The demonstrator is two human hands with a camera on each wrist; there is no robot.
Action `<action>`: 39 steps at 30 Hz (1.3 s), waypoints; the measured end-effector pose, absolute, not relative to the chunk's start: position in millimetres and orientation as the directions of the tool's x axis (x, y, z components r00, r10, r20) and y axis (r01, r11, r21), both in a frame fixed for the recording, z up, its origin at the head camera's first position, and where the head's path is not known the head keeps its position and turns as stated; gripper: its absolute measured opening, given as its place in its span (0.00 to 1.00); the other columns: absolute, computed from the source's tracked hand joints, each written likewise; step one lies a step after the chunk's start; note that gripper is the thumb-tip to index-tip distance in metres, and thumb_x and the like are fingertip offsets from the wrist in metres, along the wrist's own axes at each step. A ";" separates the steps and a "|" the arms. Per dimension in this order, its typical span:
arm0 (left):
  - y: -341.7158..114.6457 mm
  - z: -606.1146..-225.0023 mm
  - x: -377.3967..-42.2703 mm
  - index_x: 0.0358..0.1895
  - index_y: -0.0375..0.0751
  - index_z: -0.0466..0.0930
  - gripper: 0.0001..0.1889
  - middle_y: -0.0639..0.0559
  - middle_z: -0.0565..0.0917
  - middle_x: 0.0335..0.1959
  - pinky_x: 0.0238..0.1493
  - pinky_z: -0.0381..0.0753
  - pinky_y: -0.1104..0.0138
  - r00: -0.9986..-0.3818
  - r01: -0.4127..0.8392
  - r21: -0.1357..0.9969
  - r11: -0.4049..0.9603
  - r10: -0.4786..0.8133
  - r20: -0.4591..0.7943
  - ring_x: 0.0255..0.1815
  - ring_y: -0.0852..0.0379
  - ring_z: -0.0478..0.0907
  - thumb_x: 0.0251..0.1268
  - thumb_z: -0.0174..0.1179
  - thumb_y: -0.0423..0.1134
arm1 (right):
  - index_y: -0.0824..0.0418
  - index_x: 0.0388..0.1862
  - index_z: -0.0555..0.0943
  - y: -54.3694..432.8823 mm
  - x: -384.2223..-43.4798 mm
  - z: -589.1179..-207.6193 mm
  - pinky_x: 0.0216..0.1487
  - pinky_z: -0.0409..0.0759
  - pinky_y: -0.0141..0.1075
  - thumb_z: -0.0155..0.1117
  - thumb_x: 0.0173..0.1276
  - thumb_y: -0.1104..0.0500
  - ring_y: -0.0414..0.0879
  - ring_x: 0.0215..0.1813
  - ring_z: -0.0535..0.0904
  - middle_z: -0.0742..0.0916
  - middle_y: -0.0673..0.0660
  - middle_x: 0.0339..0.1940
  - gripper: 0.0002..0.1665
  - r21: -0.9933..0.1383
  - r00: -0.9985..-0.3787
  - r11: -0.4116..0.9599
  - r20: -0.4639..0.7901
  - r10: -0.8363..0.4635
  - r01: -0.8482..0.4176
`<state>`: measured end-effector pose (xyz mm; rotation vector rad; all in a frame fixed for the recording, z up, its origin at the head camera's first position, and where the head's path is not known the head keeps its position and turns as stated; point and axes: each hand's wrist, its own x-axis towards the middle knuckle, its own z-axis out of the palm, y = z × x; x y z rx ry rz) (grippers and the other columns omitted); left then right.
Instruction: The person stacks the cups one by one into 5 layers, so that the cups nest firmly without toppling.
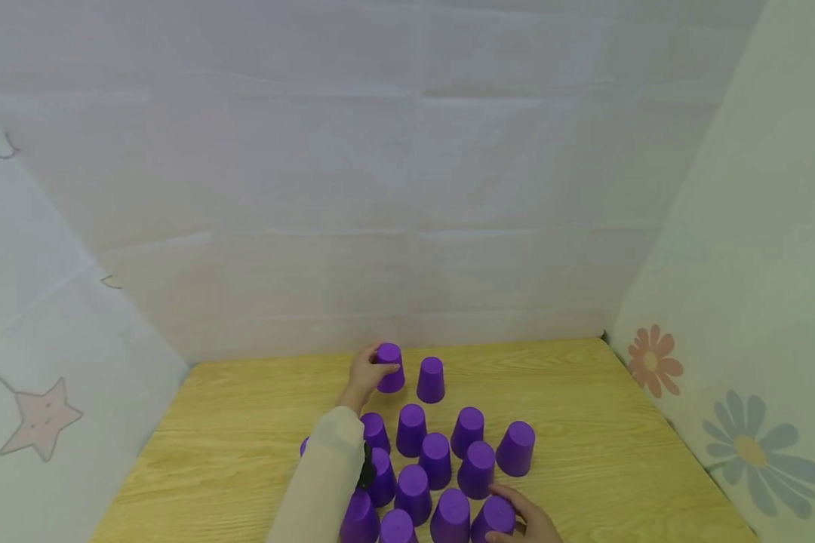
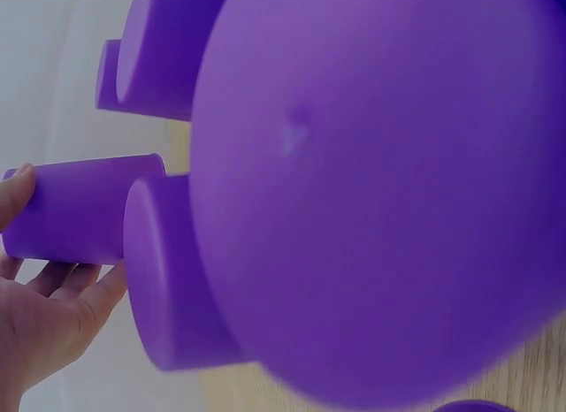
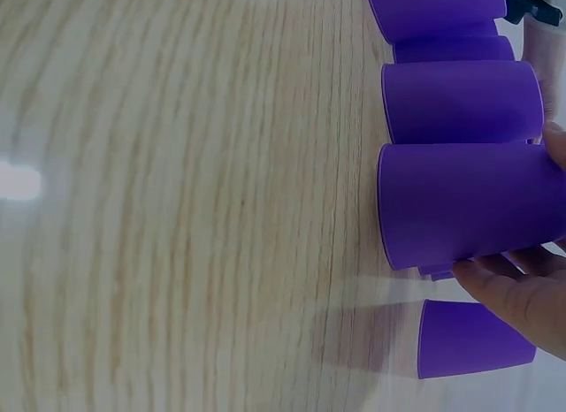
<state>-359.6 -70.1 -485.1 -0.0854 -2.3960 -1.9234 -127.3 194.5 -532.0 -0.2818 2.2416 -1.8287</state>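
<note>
Upside-down purple cups stand in a loose cluster on the wooden table. At the far side, my left hand point(image 1: 367, 373) grips one purple cup point(image 1: 390, 368) by its side, thumb across the front. In the left wrist view, fingers of that hand point(image 2: 44, 328) curl around the held cup point(image 2: 80, 209). Another cup point(image 1: 431, 379) stands just to its right. Near the front, my right hand point(image 1: 530, 520) holds a purple cup point(image 1: 494, 517) at the cluster's right corner. The right wrist view has thumb and fingers on opposite sides of this cup point(image 3: 469, 204).
Several more inverted cups, such as one in the middle point(image 1: 435, 460) and one at the right point(image 1: 516, 449), stand between the hands. My left sleeve point(image 1: 326, 467) passes over the cluster's left side. White cloth walls point(image 1: 407, 188) enclose the wooden table point(image 1: 618, 452).
</note>
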 end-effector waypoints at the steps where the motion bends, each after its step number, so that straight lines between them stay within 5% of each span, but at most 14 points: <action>1: -68.3 -485.8 -360.3 0.55 0.32 0.67 0.31 0.34 0.71 0.48 0.50 0.67 0.52 -0.996 0.086 0.971 0.222 0.000 0.088 0.50 0.39 0.68 0.41 0.64 0.26 | 0.74 0.59 0.58 195.0 -127.0 -532.1 0.44 0.73 0.37 0.65 0.52 0.59 0.51 0.47 0.72 0.67 0.74 0.53 0.40 -0.981 -0.954 0.196 -0.056 -0.293 -0.003; 8: -62.0 -493.2 -363.9 0.54 0.33 0.68 0.30 0.35 0.71 0.49 0.49 0.69 0.55 -0.996 0.082 0.967 0.239 -0.007 0.086 0.49 0.41 0.68 0.42 0.64 0.26 | 0.76 0.58 0.58 199.0 -125.4 -535.9 0.48 0.71 0.46 0.65 0.52 0.58 0.28 0.44 0.70 0.70 0.71 0.52 0.41 -0.983 -0.956 0.183 -0.037 -0.291 -0.017; 12: -59.6 -496.9 -366.0 0.55 0.34 0.68 0.30 0.36 0.71 0.49 0.48 0.69 0.55 -0.998 0.053 0.965 0.258 -0.014 0.059 0.49 0.41 0.68 0.42 0.64 0.26 | 0.77 0.57 0.58 200.1 -124.1 -536.4 0.48 0.68 0.53 0.65 0.52 0.58 0.31 0.46 0.70 0.71 0.71 0.51 0.40 -0.986 -0.958 0.168 -0.029 -0.286 -0.021; 20: -56.9 -501.9 -368.6 0.54 0.35 0.69 0.30 0.35 0.73 0.47 0.48 0.70 0.55 -0.999 0.037 0.947 0.318 -0.020 0.045 0.48 0.41 0.69 0.41 0.64 0.27 | 0.76 0.57 0.59 200.5 -121.4 -536.2 0.47 0.70 0.51 0.66 0.51 0.57 0.37 0.47 0.71 0.73 0.66 0.50 0.40 -0.985 -0.964 0.170 -0.036 -0.263 -0.010; 29: -52.9 -510.0 -370.4 0.53 0.35 0.70 0.29 0.35 0.74 0.46 0.48 0.70 0.55 -0.999 0.034 0.947 0.320 -0.004 0.037 0.47 0.41 0.70 0.40 0.64 0.27 | 0.78 0.57 0.57 202.5 -117.2 -537.4 0.46 0.71 0.48 0.64 0.53 0.59 0.31 0.46 0.70 0.74 0.62 0.50 0.39 -0.988 -0.966 0.148 -0.006 -0.259 -0.034; 39: -47.6 -515.3 -367.1 0.54 0.31 0.68 0.30 0.33 0.73 0.46 0.47 0.70 0.54 -0.998 0.062 0.914 0.400 -0.001 0.068 0.47 0.39 0.70 0.40 0.64 0.29 | 0.79 0.56 0.56 207.3 -116.9 -545.4 0.46 0.72 0.45 0.63 0.55 0.61 0.29 0.47 0.68 0.71 0.70 0.50 0.38 -0.986 -0.958 0.134 0.056 -0.282 -0.097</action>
